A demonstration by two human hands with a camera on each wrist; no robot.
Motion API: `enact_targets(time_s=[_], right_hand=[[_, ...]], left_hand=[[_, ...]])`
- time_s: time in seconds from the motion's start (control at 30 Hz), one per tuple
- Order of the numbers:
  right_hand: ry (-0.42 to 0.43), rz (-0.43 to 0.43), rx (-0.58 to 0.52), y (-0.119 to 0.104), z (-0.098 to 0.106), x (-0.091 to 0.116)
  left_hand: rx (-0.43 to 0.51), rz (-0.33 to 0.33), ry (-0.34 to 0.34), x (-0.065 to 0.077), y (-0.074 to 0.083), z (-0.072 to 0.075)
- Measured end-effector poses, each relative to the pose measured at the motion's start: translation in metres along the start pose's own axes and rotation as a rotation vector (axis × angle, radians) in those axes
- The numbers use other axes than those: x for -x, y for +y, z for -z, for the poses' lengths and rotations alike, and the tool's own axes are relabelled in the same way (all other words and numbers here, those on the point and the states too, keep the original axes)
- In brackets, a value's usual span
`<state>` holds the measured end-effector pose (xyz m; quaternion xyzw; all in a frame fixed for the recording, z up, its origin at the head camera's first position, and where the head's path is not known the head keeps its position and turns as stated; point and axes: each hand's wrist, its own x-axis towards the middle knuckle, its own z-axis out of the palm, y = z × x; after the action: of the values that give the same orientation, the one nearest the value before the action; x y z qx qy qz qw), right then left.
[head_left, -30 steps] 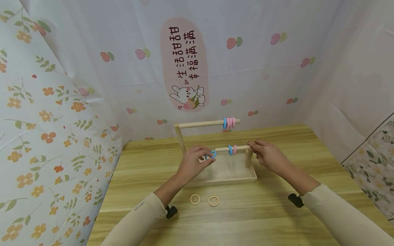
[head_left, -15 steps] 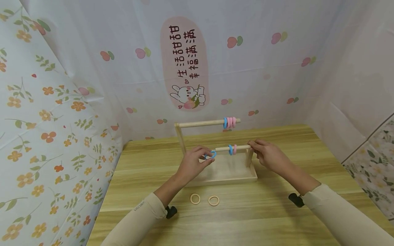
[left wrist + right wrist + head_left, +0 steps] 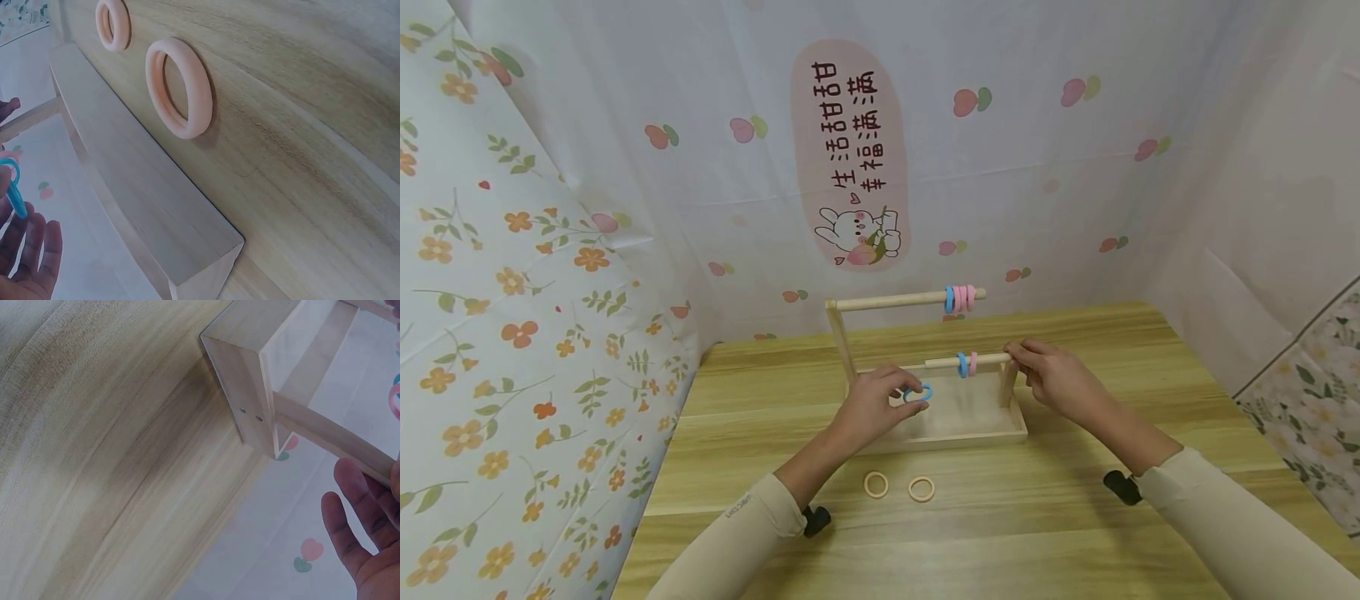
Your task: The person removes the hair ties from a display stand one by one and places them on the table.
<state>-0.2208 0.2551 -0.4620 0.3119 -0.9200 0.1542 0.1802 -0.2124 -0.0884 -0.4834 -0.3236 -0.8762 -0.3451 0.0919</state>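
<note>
A: Where is the held blue ring (image 3: pixel 928 389)?

B: Just left of the lower rod's (image 3: pixel 942 364) free end and a little below it, off the wood. The left hand (image 3: pixel 880 398) pinches it between thumb and finger; in the left wrist view the other fingers stand apart.

A: And the right hand (image 3: pixel 1051 377)?

B: It grips the lower rod's far end, at the top of the post (image 3: pixel 1007 387). The right wrist view cuts off part of that hold.

A: What would make this step go well?

B: A light pinch at the ring's rim, probably, with its hole left uncovered. The knuckles should stay clear of the lower rod's tip, and the right hand should steady without pulling, since a tug might shift the rack.

A: Anything to avoid?

B: Catching the hanging blue ring (image 3: pixel 962 365) and pink ring (image 3: pixel 973 364) midway along the lower rod.
</note>
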Motion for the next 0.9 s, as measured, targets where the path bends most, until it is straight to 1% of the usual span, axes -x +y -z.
enact_targets(time_s=[0.17,0.23,0.4,0.53,0.63,0.8,0.9], right_hand=[[-0.01,-0.009,-0.005,0.001,0.0,0.0],[-0.018,-0.012,-0.006,0.001,0.001,0.0],[-0.022,-0.014,-0.011,0.0,0.003,-0.002],[-0.006,0.0,0.0,0.0,0.002,-0.003],[-0.003,0.006,0.001,0.0,0.002,-0.003],[-0.01,0.007,0.002,0.0,0.002,-0.002],[-0.011,0.01,0.005,-0.001,0.002,-0.001]], left_hand=[[-0.019,-0.058,-0.001,0.0,0.001,-0.002],[-0.031,-0.063,-0.012,0.001,0.002,-0.002],[-0.064,-0.041,-0.1,0.004,0.006,-0.006],[-0.089,-0.08,-0.155,0.008,0.009,-0.01],[-0.098,-0.109,-0.166,0.011,0.011,-0.012],[-0.115,-0.119,-0.171,0.015,0.012,-0.016],[-0.122,-0.142,-0.176,0.016,0.014,-0.018]])
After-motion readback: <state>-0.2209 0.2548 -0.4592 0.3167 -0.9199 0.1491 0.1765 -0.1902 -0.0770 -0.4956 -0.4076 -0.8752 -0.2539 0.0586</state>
